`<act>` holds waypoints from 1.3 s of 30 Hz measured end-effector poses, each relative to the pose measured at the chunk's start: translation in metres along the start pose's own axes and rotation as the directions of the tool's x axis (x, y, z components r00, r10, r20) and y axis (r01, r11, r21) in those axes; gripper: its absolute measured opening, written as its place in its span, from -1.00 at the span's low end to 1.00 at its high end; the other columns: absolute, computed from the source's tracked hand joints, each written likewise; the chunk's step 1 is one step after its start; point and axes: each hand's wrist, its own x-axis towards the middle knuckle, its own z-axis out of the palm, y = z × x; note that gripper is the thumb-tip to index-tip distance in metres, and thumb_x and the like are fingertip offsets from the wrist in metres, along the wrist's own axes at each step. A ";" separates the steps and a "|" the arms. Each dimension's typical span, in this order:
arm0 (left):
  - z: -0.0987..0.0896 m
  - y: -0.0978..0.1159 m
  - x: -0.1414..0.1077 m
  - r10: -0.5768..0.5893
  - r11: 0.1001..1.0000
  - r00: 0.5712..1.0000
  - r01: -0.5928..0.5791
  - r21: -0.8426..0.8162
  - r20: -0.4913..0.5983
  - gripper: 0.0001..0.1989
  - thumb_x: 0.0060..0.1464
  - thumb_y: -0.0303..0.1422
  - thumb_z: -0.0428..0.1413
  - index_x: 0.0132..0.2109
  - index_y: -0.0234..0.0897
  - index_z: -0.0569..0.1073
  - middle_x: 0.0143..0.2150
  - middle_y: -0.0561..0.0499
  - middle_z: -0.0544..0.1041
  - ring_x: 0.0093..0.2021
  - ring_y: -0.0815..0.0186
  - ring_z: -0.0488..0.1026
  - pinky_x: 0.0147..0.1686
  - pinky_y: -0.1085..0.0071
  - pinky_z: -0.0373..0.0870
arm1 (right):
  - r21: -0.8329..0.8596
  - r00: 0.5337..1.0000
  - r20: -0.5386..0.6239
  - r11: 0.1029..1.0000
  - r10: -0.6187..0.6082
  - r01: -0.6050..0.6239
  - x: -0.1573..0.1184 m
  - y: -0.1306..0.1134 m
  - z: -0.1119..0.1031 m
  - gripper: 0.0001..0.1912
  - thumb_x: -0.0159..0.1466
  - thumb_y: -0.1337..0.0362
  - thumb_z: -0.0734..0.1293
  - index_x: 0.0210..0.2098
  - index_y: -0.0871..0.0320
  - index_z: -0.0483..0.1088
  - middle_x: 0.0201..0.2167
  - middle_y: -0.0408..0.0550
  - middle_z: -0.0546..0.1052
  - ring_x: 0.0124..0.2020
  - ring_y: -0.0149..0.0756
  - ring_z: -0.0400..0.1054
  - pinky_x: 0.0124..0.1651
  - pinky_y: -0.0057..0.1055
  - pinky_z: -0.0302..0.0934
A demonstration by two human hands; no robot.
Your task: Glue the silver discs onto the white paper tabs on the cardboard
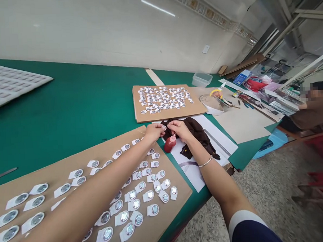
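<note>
My left hand [153, 131] is closed in a pinch on a small round piece [164, 128], pale-rimmed like the disc tags nearby. Close to its right side my right hand [179, 130] has thumb and forefinger pressed together; what they hold, if anything, is too small to make out. Just below the hands stands a red squeeze bottle [169, 144] with a pink nozzle. A dark brown cloth [197, 131] lies crumpled under and beside my right hand. Under my left forearm, a cardboard sheet [178, 192] carries many white tags with shiny round discs [155, 209].
Behind my hands, stacked cardboard [163, 116] holds more disc tags. A clear plastic tub [202, 79] and yellow-handled scissors [216, 92] lie further back. A white gridded panel [13, 83] rests at the far left of the green table [76, 100]. Another person [316, 109] sits at right.
</note>
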 end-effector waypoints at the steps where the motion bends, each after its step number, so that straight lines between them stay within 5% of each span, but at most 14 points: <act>1: -0.001 -0.002 0.001 0.003 1.000 1.000 -0.003 -0.005 0.003 -0.67 0.14 -0.28 0.01 0.02 -0.33 0.30 -0.01 -0.11 0.36 -0.10 0.23 0.38 -0.15 0.18 0.38 | 0.028 1.000 0.012 0.999 0.015 -0.015 0.000 0.000 -0.001 -0.73 0.01 0.08 0.31 -0.44 0.17 0.34 -0.77 -0.30 0.27 -0.75 -0.55 0.09 -0.69 -0.59 -0.01; 10: -0.007 -0.007 0.003 0.083 0.991 0.996 -0.085 -0.101 -0.024 -0.93 -0.10 -0.51 0.19 -0.38 -0.44 0.47 -0.56 0.03 0.43 -0.58 0.48 0.34 -0.49 0.50 0.34 | 0.144 0.989 0.079 0.981 0.122 -0.133 -0.002 -0.003 -0.001 -0.81 -0.01 0.18 0.32 -0.48 0.19 0.34 -0.71 -0.22 0.36 -0.71 -0.52 0.24 -0.71 -0.62 0.03; 22: -0.007 -0.009 0.003 0.126 0.990 0.991 -0.128 -0.062 -0.038 -0.88 -0.23 -0.54 0.25 -0.43 -0.41 0.48 -0.61 0.06 0.45 -0.61 0.46 0.35 -0.53 0.50 0.36 | 0.127 0.976 0.089 0.969 0.199 -0.210 -0.006 -0.007 -0.001 -0.78 -0.10 0.20 0.41 -0.52 0.22 0.39 -0.69 -0.15 0.43 -0.69 -0.46 0.29 -0.68 -0.58 0.13; 39: -0.003 -0.008 0.005 0.121 0.992 0.990 -0.119 0.031 -0.074 -0.89 -0.27 -0.58 0.24 -0.52 -0.41 0.45 -0.65 0.07 0.41 -0.63 0.43 0.36 -0.55 0.47 0.36 | -0.034 0.992 -0.004 0.992 0.123 -0.123 -0.004 -0.003 0.007 -0.95 -0.11 0.32 0.31 -0.64 0.17 0.33 -0.73 -0.18 0.39 -0.68 -0.38 0.31 -0.64 -0.48 0.15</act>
